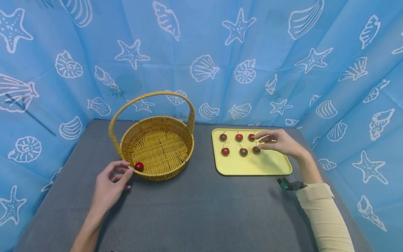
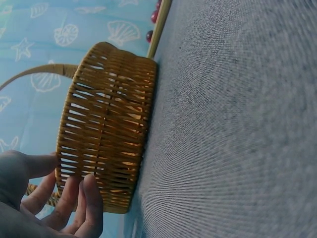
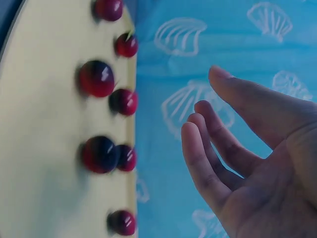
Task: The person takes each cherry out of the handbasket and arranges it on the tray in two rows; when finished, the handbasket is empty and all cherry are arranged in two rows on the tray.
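Observation:
A round yellow wicker basket point(image 1: 160, 143) with a tall arched handle stands on the left, one red cherry point(image 1: 139, 166) inside against its near-left wall. My left hand point(image 1: 111, 183) pinches the rim there; in the left wrist view the fingers point(image 2: 67, 203) lie against the woven outside and the thumb reaches to the rim. On the right, a yellow tray point(image 1: 233, 166) carries several dark red cherries point(image 1: 243, 152) in two rows, some with stems. Over its right part hovers my right hand point(image 1: 280, 141), thumb and fingers apart and holding nothing, partly hiding a back-row cherry.
Both containers stand on a grey cloth-covered table point(image 1: 195, 210). A blue curtain point(image 1: 201, 42) with white shells and starfish hangs close behind them and down both sides. The basket handle point(image 1: 151, 93) arches high above its rim.

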The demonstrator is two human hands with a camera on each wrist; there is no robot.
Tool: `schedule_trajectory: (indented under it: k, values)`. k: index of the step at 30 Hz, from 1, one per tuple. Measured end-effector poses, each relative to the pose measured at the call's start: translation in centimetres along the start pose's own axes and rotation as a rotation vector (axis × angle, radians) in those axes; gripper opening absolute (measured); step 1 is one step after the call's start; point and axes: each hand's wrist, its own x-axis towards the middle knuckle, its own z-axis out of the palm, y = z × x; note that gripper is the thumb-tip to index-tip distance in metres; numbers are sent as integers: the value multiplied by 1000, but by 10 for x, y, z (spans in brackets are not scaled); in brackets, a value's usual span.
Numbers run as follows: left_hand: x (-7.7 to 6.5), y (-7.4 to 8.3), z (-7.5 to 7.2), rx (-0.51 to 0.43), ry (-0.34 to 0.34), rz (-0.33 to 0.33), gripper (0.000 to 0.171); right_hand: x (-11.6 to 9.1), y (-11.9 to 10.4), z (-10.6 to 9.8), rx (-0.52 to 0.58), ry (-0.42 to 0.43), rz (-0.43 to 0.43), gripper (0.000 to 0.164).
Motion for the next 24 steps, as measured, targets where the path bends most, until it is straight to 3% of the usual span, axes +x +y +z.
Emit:
schedule_trajectory:
  k: [24]
  values:
    - [1, 0, -1, -24, -1, 2, 40, 34, -108, 29, 177, -97, -239, 32]
